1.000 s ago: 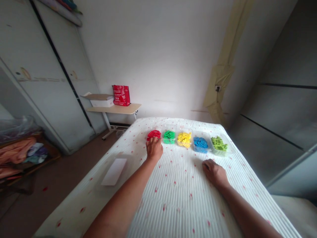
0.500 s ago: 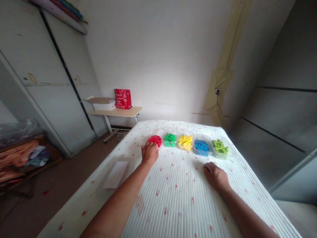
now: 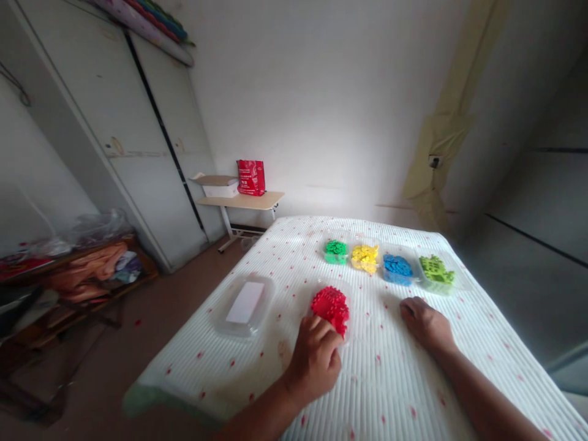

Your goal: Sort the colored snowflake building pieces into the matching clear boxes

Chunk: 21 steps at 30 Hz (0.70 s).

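Observation:
My left hand (image 3: 316,354) grips the near edge of a clear plastic tub heaped with small red pieces (image 3: 331,307), its fingers curled over the rim. My right hand (image 3: 426,324) rests on the table as a loose fist, and nothing shows in it. Beyond it are tubs of blue pieces (image 3: 397,268) and light green pieces (image 3: 437,268). Further left in that row are yellow pieces (image 3: 365,257) and green pieces (image 3: 336,251), each in a clear tub. The exact shape of the pieces is too small to make out.
A clear plastic lid or shallow tray (image 3: 268,303) with a white card (image 3: 246,302) lies on the left of the table. The white ribbed cloth (image 3: 367,380) drapes over the table's edge. Behind stands a side table (image 3: 257,201) with a red bag (image 3: 251,177) and a box.
My left hand has drawn the tub of red pieces out of the row, towards me. My right hand stays by the blue tub. The view has turned a little to the left.

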Each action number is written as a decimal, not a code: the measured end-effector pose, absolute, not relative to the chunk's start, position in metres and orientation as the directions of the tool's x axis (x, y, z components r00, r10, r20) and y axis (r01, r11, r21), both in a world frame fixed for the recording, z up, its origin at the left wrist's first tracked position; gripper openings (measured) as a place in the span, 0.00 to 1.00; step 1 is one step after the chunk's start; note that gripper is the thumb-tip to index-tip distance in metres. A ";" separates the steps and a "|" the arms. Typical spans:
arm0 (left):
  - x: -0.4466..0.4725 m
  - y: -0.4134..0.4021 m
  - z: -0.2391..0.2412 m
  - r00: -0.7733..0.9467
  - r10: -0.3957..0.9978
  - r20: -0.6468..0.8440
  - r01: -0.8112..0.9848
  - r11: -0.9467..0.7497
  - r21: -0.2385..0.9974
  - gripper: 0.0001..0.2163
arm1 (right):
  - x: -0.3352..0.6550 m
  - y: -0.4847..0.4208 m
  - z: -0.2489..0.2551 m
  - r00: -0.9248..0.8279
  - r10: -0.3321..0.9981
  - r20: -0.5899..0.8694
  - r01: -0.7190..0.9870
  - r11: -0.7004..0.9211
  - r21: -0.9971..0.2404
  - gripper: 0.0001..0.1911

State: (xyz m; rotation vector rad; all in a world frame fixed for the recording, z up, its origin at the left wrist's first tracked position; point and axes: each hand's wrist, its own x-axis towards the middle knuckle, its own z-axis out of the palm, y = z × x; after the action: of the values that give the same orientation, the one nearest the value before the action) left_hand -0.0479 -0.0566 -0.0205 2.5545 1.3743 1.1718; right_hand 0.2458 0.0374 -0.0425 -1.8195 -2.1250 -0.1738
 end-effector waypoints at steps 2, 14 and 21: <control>-0.049 -0.064 -0.016 0.372 0.665 0.647 0.640 -0.689 0.340 0.11 | 0.247 0.038 -0.043 -0.125 0.935 0.331 0.978 0.173 -0.120 0.14; -0.174 -0.044 0.006 -0.407 0.856 0.320 0.912 0.363 0.189 0.31 | 0.246 0.037 -0.042 -0.104 0.938 0.332 0.981 0.151 -0.119 0.14; -0.186 -0.050 -0.001 -0.451 0.886 0.108 0.887 0.430 0.170 0.34 | 0.245 0.037 -0.042 -0.106 0.932 0.346 0.982 0.152 -0.109 0.14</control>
State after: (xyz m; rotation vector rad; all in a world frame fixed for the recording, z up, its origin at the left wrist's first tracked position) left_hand -0.1861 -0.0495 -0.0007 1.6479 2.6584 0.3181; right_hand 0.2453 0.0370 -0.0423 -1.8385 -2.1034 -0.2103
